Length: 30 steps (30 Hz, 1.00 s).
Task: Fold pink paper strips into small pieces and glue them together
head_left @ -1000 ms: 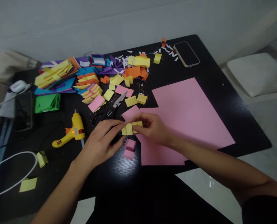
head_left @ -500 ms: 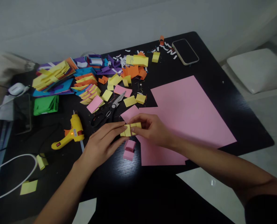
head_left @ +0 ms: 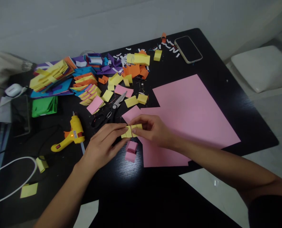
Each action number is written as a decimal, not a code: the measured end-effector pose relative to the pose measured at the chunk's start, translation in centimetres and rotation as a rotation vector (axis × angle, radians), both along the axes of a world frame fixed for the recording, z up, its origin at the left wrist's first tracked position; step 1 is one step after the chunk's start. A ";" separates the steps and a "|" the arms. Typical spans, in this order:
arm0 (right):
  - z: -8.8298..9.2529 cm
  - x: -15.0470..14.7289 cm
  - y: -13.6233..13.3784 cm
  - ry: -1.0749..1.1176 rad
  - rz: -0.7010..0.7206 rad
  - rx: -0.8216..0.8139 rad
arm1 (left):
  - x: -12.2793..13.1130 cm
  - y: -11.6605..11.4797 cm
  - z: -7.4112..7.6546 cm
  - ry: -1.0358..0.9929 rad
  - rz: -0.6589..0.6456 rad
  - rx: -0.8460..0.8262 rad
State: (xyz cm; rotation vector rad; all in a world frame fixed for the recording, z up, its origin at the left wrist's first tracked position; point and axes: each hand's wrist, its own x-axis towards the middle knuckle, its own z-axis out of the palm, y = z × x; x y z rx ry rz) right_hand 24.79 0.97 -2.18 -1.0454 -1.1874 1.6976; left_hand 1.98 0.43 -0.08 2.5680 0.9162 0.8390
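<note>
Both hands meet over the black table, gripping a small folded yellow paper piece (head_left: 129, 131). The fingers of my left hand (head_left: 105, 142) are closed on its left end. Thumb and fingers of my right hand (head_left: 152, 131) pinch its right end. Just below the yellow piece lies a folded pink paper piece (head_left: 131, 151). Large pink sheets (head_left: 186, 114) spread out beneath and beyond my right hand. Black-handled scissors (head_left: 112, 110) rest above my left hand, and a yellow glue gun (head_left: 76, 131) lies to its left.
Folded coloured papers (head_left: 52, 76), a green stack (head_left: 44, 106) and scattered scraps cover the table's back left. A phone (head_left: 188, 49) lies at the back right. A white cable (head_left: 33, 175) loops at the left. Beyond the right edge is a white seat (head_left: 262, 66).
The view has shifted slightly, so most things on the table appear a little higher and further left. Both hands keep their hold on the yellow paper piece.
</note>
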 end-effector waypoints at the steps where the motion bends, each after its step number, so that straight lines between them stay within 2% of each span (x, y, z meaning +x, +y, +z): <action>1: -0.1 0.0 0.0 0.007 0.002 -0.004 | 0.0 0.0 0.0 0.003 0.000 -0.002; 8: -0.5 0.0 -0.2 -0.002 -0.028 0.042 | 0.2 -0.4 0.0 0.006 0.057 -0.025; 13: -0.1 -0.1 -0.6 -0.010 -0.075 0.111 | 0.1 -0.8 -0.1 -0.173 0.223 -0.309; 16: 0.1 -0.1 -0.8 -0.056 -0.091 0.171 | 0.2 -0.9 -0.2 -0.223 0.243 -0.441; 22: 0.0 0.1 -1.0 -0.176 -0.042 0.254 | 0.8 -1.1 -0.1 -0.248 0.248 -0.398; 30: -0.2 0.0 -1.2 -0.174 -0.075 0.223 | 1.2 -1.4 -0.3 -0.236 0.268 -0.358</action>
